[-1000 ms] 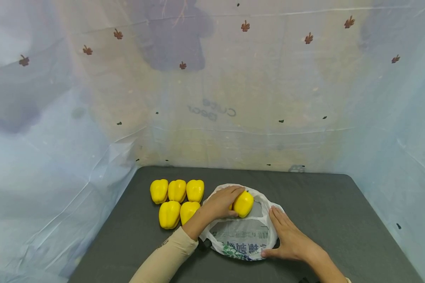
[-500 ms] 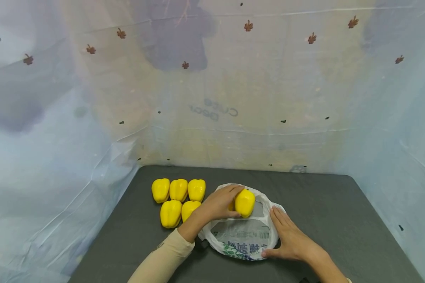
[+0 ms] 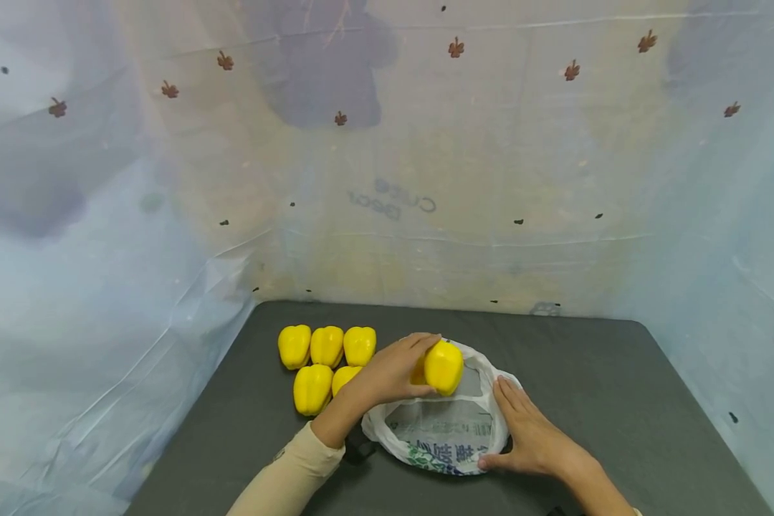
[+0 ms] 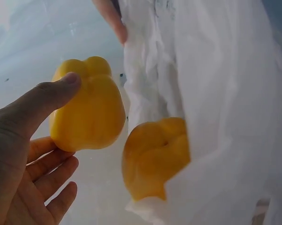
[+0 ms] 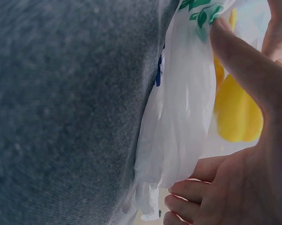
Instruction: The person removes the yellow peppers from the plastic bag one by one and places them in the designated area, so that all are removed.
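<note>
In the head view my left hand (image 3: 390, 369) grips a yellow bell pepper (image 3: 443, 368) over the mouth of a white plastic bag (image 3: 379, 430). The left wrist view shows the thumb on one side of this pepper and the fingers on the other. A second yellow bell pepper (image 4: 152, 159) appears there at the bag's edge, partly covered by the plastic. My right hand (image 3: 532, 437) rests against the bag's right side, fingers extended and thumb at the near rim. The right wrist view has that thumb near the green leaf print.
Several more yellow bell peppers (image 3: 312, 390) stand in two rows left of the bag, one partly hidden by my left arm. All lie on a dark grey table (image 3: 593, 373). A pale printed sheet (image 3: 387, 272) hangs behind and at both sides.
My left hand has risen slightly and drawn a little left with the pepper in its grip. The right hand keeps its place at the bag. The head view has shifted slightly.
</note>
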A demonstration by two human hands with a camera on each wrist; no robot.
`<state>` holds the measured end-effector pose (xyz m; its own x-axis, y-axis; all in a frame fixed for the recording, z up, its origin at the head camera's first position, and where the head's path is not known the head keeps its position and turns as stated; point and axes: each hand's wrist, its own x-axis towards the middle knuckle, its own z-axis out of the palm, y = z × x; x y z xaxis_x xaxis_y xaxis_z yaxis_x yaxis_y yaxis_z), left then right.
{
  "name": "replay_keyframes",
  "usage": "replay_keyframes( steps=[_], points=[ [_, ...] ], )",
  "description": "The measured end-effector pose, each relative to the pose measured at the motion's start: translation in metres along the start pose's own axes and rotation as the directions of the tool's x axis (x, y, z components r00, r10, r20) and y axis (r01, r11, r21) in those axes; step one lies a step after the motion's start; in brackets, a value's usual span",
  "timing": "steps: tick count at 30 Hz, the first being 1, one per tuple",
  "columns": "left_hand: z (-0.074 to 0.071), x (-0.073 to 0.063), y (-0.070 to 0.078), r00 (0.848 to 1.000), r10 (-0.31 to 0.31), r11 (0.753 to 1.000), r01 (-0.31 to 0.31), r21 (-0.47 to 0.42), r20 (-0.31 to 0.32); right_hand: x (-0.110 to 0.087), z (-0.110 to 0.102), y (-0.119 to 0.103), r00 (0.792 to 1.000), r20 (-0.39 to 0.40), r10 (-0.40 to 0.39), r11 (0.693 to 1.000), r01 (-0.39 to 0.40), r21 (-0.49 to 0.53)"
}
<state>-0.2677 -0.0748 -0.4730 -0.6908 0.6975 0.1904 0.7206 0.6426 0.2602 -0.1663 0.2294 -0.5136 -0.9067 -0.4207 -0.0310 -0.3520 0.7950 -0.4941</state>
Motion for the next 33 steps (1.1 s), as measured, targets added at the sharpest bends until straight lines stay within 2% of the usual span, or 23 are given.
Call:
replay_keyframes(
  steps=[6,14,22,33],
  points=[
    [-0.01,-0.008,-0.002,0.999,0.0,0.999,-0.001,-0.032,-0.041,0.0,0.0,0.0,1.0,0.002,0.0,1.0,0.0,0.01],
    [-0.026,-0.022,-0.008,0.997,-0.055,0.996,0.052,-0.066,-0.052,0.001,0.001,0.001,1.0,-0.002,-0.004,1.0,0.004,-0.005],
    [-0.037,-0.038,-0.018,0.991,-0.087,0.992,0.076,-0.104,-0.102,0.0,0.0,0.001,1.0,-0.02,-0.021,1.0,0.02,-0.018],
    [-0.053,-0.064,-0.032,0.978,-0.156,0.986,0.146,-0.083,-0.14,-0.002,0.0,-0.002,0.999,-0.025,-0.035,0.999,0.034,-0.034]
  ],
)
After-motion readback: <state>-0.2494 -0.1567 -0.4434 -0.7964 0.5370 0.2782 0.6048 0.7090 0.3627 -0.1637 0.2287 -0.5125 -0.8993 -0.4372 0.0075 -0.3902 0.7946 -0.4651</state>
